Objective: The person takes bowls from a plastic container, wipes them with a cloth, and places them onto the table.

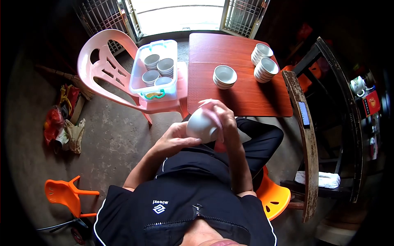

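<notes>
A white bowl [199,126] is held tilted on its side in front of my body, just off the table's near edge. My left hand [177,134] grips it, thumb along the lower side. My right hand [223,117] presses a pink cloth [212,111] against the bowl's outside; part of the cloth is hidden by the fingers. On the red-brown table [209,49], a short stack of bowls [225,77] stands beyond my hands. Two taller bowl stacks, a nearer one [266,70] and a farther one [261,53], stand at the right edge.
A clear plastic bin [134,84] with several bowl stacks rests on a pink chair [88,53] at the left. An orange chair [65,197] stands lower left, near bags [76,135]. At the right are a wooden bench [310,164], a phone [303,114] and a white towel [318,179].
</notes>
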### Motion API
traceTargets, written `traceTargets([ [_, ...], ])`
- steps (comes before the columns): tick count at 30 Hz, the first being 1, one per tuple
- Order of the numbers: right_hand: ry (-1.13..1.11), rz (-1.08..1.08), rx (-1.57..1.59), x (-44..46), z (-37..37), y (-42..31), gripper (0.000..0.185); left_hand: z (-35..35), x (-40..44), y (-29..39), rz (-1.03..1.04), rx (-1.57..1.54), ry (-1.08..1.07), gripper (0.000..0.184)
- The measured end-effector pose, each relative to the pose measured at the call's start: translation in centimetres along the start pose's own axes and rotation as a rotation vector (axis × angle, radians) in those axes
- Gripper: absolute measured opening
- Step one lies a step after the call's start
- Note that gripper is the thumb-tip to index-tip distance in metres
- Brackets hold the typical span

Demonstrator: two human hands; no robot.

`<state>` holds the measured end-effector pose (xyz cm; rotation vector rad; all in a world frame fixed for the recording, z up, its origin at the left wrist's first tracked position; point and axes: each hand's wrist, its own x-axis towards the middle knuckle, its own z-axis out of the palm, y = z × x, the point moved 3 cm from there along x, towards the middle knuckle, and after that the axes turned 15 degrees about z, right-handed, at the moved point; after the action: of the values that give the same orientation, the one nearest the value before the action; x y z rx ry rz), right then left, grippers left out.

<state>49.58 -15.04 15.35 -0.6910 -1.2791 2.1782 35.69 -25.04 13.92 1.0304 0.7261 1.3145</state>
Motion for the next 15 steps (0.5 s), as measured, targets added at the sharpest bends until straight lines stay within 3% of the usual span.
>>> traceTargets([
  [2,-0.038,-0.35,-0.747,-0.6,1.6,-2.8,0.029,0.6,0.0,0.3,0.029,-0.021,-0.012,0.04],
  [3,-0.102,-0.449,-0.881,-1.0,1.9,-3.3,0.03,0.8,-0.1,0.3,0.058,-0.014,-0.038,0.04],
  [6,-0.224,-0.402,-0.586,0.1,0.4,-1.9,0.028,0.9,-0.4,0.2,0.112,0.16,-0.081,0.034],
  [7,-0.237,-0.091,-0.021,0.6,-0.6,0.5,0.025,1.0,-0.5,0.1,0.123,0.238,-0.086,0.032],
  [9,0.018,-0.459,-0.288,1.2,-1.4,2.9,0.023,1.2,-0.3,-0.1,0.153,0.394,-0.1,0.03],
  [11,0.168,-0.482,-0.466,0.7,-2.3,3.5,0.023,1.2,0.1,-0.1,0.159,0.485,-0.107,0.031],
  [12,0.254,-0.783,-0.808,-0.9,-0.5,0.8,0.022,1.1,0.1,-0.1,0.158,0.529,-0.109,0.031],
  [14,0.124,-0.839,-0.9,-0.8,1.3,-1.2,0.025,-0.2,-0.1,-1.5,0.19,0.532,-0.066,0.03],
  [15,0.18,-0.85,-1.122,-1.8,3.0,-1.6,0.027,-1.3,-0.5,-2.5,0.233,0.532,-0.03,0.029],
])
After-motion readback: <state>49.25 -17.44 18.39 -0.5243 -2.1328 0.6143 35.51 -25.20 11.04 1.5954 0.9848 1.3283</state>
